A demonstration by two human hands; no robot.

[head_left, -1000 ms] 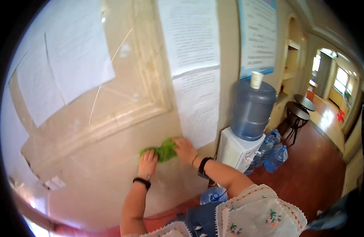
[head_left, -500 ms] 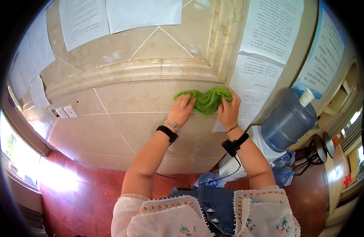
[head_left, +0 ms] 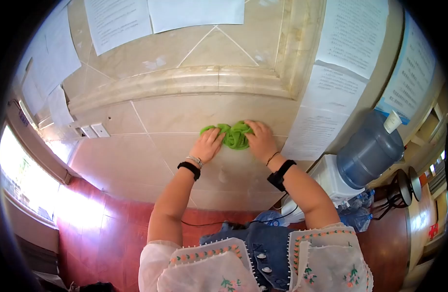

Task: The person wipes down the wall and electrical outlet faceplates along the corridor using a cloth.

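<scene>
You're facing a tiled wall [head_left: 177, 114] w/ a raised stone moulding [head_left: 219, 80] running across it; take that moulding as ref. The green cloth [head_left: 235, 138] is lying bunched against the tiles just below the moulding, nearer its R corner than its L end.

Your L hand [head_left: 207, 145] is gripping the cloth's L end, fingers together & curling over it; some fingertips are hiding in the folds, so can't tell how tight. Your R hand [head_left: 262, 142] is gripping the R end, thumb lying on the fabric, fingers partly closed around it. Both hands are sitting approx. level below the moulding, w/ the bulk of the cloth showing b/w them.

You're wearing a silver bracelet [head_left: 195, 160] & a black band [head_left: 190, 169] on the L wrist, plus a black strap [head_left: 283, 175] on the R, all lower than the moulding.

Re the rest: switch plates [head_left: 100, 130] are sitting below the moulding's L end. Printed sheets [head_left: 353, 39] are hanging R of the moulding. Lower & farther R of it, a white dispenser [head_left: 326, 175] is standing, carrying a blue jug [head_left: 372, 151] w/ a paper cup [head_left: 392, 122] on top. Dark stools [head_left: 403, 188] are standing beyond, farthest R of the moulding.
</scene>
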